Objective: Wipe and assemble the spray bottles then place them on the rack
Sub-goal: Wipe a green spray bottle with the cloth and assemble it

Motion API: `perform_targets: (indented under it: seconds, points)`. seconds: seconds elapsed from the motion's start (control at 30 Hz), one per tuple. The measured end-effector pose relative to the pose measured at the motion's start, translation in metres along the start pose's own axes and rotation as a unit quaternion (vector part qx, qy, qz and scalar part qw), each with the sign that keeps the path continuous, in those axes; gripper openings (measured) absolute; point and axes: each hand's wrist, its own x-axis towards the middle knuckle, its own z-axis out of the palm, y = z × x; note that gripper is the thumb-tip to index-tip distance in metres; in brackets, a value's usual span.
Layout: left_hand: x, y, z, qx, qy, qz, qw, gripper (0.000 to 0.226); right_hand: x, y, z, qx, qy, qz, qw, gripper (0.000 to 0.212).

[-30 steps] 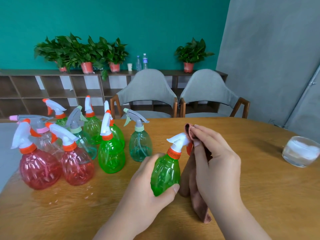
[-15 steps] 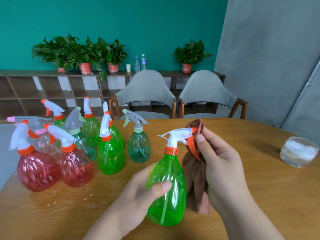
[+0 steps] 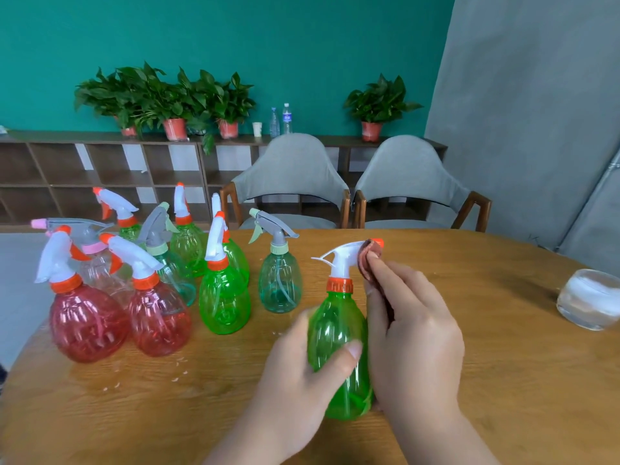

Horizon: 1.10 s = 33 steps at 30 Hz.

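At the near middle of the round wooden table [image 3: 503, 380], the green translucent plastic spray bottle [image 3: 335, 330], with its white trigger head and orange collar, stands upright. Its base is low at the table top, though I cannot tell whether it rests there. The left hand [image 3: 295, 374] wraps the belly, thumb across the front and fingers curled behind, which I judge keeps the light bottle from turning while its head is rubbed. The right hand [image 3: 416, 330] pinches a folded reddish-brown cloth [image 3: 369, 260] against the orange nozzle tip, so the step in hand is wiping the spray head. Half a second ago the bottle was lifted and tilted, base toward the camera, and the cloth hung loose under the right hand. Now the bottle is lower and straight, and the cloth is bunched small at the nozzle. Well apart to the left stands a cluster of red, green and teal spray bottles [image 3: 221, 303], and a clear glass bowl [image 3: 587, 300] sits at the far right.
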Motion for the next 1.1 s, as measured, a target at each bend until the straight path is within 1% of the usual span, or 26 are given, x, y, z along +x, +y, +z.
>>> perform_targets:
  seconds: [0.07, 0.13, 0.2, 0.23, 0.3, 0.33, 0.37, 0.43, 0.47, 0.5, 0.57, 0.6, 0.67, 0.7, 0.77, 0.83, 0.93, 0.97, 1.03, 1.1]
  points:
    - [0.000, -0.001, -0.002, -0.045, -0.016, -0.026, 0.999, 0.033, 0.003, 0.002, 0.001, 0.006, -0.007, -0.011, 1.000, 0.033]
    - [0.000, -0.002, -0.006, -0.066, -0.019, -0.038, 0.997, 0.030, 0.006, 0.006, 0.000, 0.040, -0.024, -0.022, 0.999, 0.033]
    - [0.001, 0.000, -0.010, -0.086, -0.038, -0.038, 0.995, 0.027, 0.008, 0.006, -0.002, 0.119, -0.033, -0.006, 0.992, 0.031]
    - [0.002, 0.001, -0.011, -0.096, -0.046, -0.036, 0.994, 0.027, 0.009, 0.004, -0.004, 0.164, -0.035, 0.019, 0.986, 0.029]
    - [0.002, 0.000, -0.012, -0.105, -0.044, -0.027, 0.993, 0.025, 0.011, -0.002, -0.009, 0.248, -0.055, 0.110, 0.961, 0.026]
    - [0.002, -0.001, -0.012, -0.109, -0.036, -0.018, 0.993, 0.031, 0.013, -0.005, -0.011, 0.290, -0.069, 0.161, 0.941, 0.024]
    - [0.002, -0.001, -0.012, -0.115, -0.022, -0.012, 0.993, 0.042, 0.014, -0.008, -0.013, 0.328, -0.079, 0.207, 0.918, 0.023]
    - [0.003, -0.003, -0.012, -0.129, 0.000, -0.009, 0.992, 0.054, 0.016, -0.010, -0.014, 0.386, -0.091, 0.275, 0.876, 0.020]
    - [0.004, -0.004, -0.013, -0.129, 0.003, -0.007, 0.992, 0.054, 0.017, -0.010, -0.014, 0.401, -0.092, 0.294, 0.863, 0.018]
    - [0.005, -0.005, -0.015, -0.123, -0.002, -0.007, 0.992, 0.053, 0.018, -0.012, -0.014, 0.408, -0.088, 0.302, 0.857, 0.018]
    - [0.006, -0.005, -0.018, -0.105, -0.032, -0.013, 0.994, 0.046, 0.021, -0.014, -0.017, 0.422, -0.075, 0.317, 0.846, 0.017]
    - [0.006, -0.005, -0.019, -0.097, -0.047, -0.018, 0.994, 0.044, 0.024, -0.015, -0.020, 0.440, -0.070, 0.332, 0.831, 0.017]
    - [0.005, -0.005, -0.020, -0.095, -0.055, -0.026, 0.994, 0.044, 0.030, -0.017, -0.025, 0.495, -0.080, 0.386, 0.774, 0.017]
    - [0.006, -0.006, -0.020, -0.102, -0.049, -0.030, 0.993, 0.045, 0.032, -0.018, -0.027, 0.515, -0.101, 0.415, 0.743, 0.017]
    - [0.007, -0.011, -0.017, -0.121, -0.032, -0.039, 0.991, 0.049, 0.033, -0.016, -0.029, 0.530, -0.166, 0.459, 0.693, 0.020]
    - [0.008, -0.018, -0.015, -0.144, -0.024, -0.058, 0.988, 0.052, 0.036, -0.016, -0.031, 0.545, -0.212, 0.494, 0.644, 0.024]
    - [0.009, -0.025, -0.012, -0.168, -0.012, -0.080, 0.982, 0.057, 0.042, -0.016, -0.036, 0.590, -0.231, 0.544, 0.550, 0.021]
    - [0.010, -0.025, -0.010, -0.173, 0.003, -0.086, 0.981, 0.057, 0.044, -0.016, -0.037, 0.600, -0.230, 0.557, 0.527, 0.023]
    - [0.012, -0.024, -0.005, -0.154, 0.046, -0.079, 0.984, 0.059, 0.046, -0.014, -0.036, 0.612, -0.215, 0.574, 0.499, 0.028]
    - [0.011, -0.020, 0.002, -0.091, 0.082, -0.049, 0.991, 0.057, 0.045, -0.014, -0.033, 0.627, -0.191, 0.578, 0.486, 0.032]
